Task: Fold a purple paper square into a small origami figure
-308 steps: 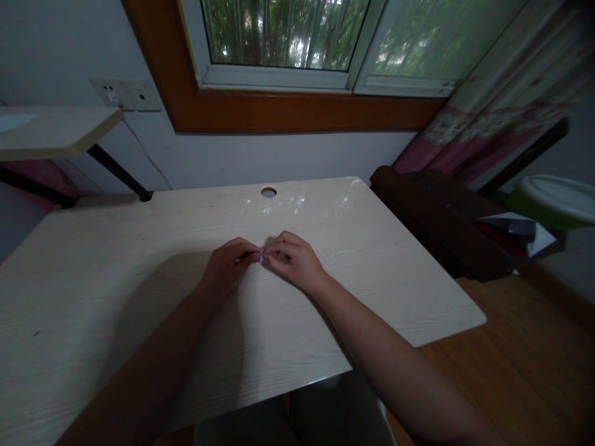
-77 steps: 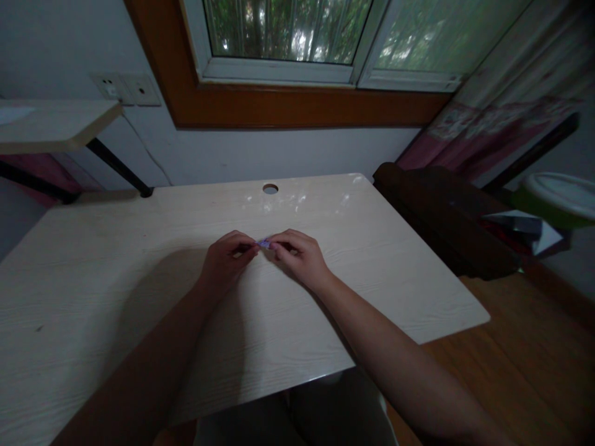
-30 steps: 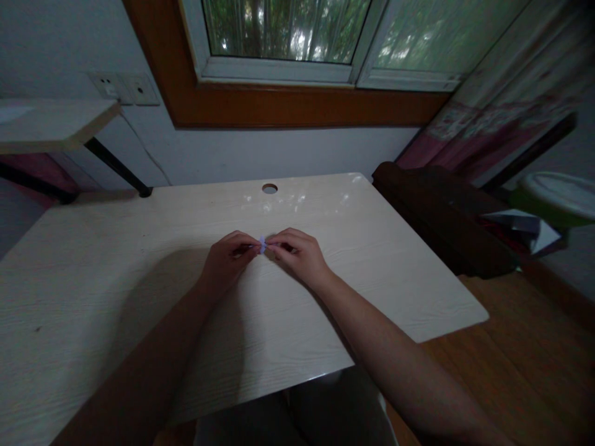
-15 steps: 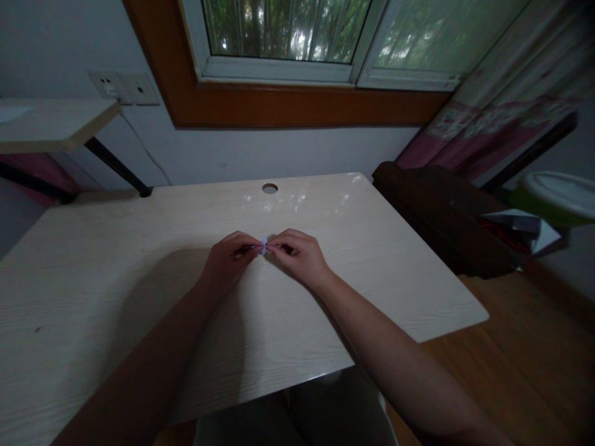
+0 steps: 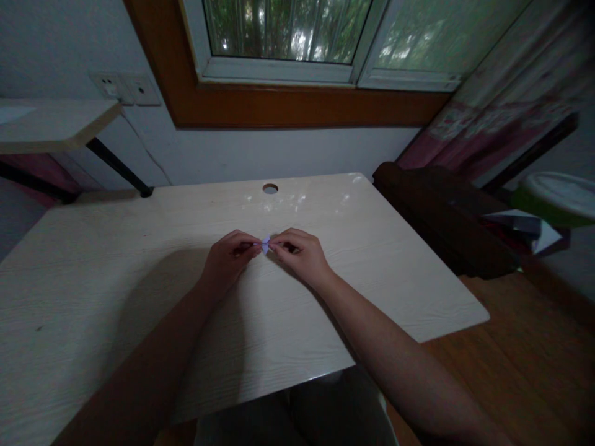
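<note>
A small pale purple piece, apparently folded paper (image 5: 265, 245), is pinched between my two hands over the middle of the desk (image 5: 297, 328). My left hand (image 5: 231, 255) grips its left side with thumb and forefinger. On the other side, the thumb and forefinger of my right hand (image 5: 300, 253) are closed on it. The fingertips cover much of the piece, so its full shape is hidden. Both forearms reach in from the bottom of the view.
A raised shelf (image 5: 56, 127) on black legs stands at the back left. The desk has a round cable hole (image 5: 270, 189) near its back edge. Right of the desk are a dark wooden piece of furniture (image 5: 432, 210) and a green tub with a pale lid (image 5: 558, 198).
My right fingertips have shifted very slightly to the right, and a little more of the purple piece shows between my hands. Otherwise the hands stay in place.
</note>
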Demonstrator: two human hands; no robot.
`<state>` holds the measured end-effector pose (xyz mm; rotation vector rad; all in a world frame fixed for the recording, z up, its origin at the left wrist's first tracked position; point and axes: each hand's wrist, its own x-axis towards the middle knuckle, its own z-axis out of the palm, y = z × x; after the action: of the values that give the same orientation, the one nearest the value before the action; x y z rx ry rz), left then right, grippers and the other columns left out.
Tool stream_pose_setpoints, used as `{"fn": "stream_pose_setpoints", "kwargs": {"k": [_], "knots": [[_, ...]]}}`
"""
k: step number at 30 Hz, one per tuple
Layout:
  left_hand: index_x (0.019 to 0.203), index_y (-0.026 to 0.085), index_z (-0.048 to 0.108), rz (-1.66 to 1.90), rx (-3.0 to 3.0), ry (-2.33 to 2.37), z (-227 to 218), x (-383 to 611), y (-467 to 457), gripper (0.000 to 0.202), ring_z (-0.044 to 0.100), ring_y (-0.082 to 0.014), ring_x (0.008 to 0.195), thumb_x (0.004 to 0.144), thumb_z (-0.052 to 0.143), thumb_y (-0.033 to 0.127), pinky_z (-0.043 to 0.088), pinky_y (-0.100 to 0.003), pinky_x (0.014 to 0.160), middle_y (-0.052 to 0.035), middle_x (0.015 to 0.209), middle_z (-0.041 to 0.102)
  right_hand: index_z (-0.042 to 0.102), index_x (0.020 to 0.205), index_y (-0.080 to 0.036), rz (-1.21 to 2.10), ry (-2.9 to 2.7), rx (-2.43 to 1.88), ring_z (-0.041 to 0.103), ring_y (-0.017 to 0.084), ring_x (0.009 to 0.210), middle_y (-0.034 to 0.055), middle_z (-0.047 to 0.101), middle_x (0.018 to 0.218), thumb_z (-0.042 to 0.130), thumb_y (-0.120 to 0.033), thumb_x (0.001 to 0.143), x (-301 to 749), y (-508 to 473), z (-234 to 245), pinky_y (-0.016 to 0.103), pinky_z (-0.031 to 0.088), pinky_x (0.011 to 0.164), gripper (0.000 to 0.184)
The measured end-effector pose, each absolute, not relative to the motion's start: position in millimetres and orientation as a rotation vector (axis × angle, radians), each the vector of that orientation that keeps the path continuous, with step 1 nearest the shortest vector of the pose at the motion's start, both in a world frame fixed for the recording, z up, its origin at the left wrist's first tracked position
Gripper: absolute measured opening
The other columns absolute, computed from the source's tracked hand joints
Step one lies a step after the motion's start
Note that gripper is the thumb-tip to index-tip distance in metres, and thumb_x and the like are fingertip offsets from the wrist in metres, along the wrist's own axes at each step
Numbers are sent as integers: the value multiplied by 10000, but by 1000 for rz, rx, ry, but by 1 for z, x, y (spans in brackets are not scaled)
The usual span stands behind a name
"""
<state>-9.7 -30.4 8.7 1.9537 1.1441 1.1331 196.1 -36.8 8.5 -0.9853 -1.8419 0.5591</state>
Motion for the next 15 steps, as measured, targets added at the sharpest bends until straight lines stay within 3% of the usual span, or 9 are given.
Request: {"fn": "stream_pose_setpoints", "kwargs": {"k": [15], "knots": [[869,220,694,1139,1968,1149,7,-10,-30,136,640,-145,760,848,671,352,516,-253,687,-29,857,676,737,917,-208,617,-1840,-988,569,113,655,32,687,819,651,-286,884,196,-37,9,250,444,606,121]]}}
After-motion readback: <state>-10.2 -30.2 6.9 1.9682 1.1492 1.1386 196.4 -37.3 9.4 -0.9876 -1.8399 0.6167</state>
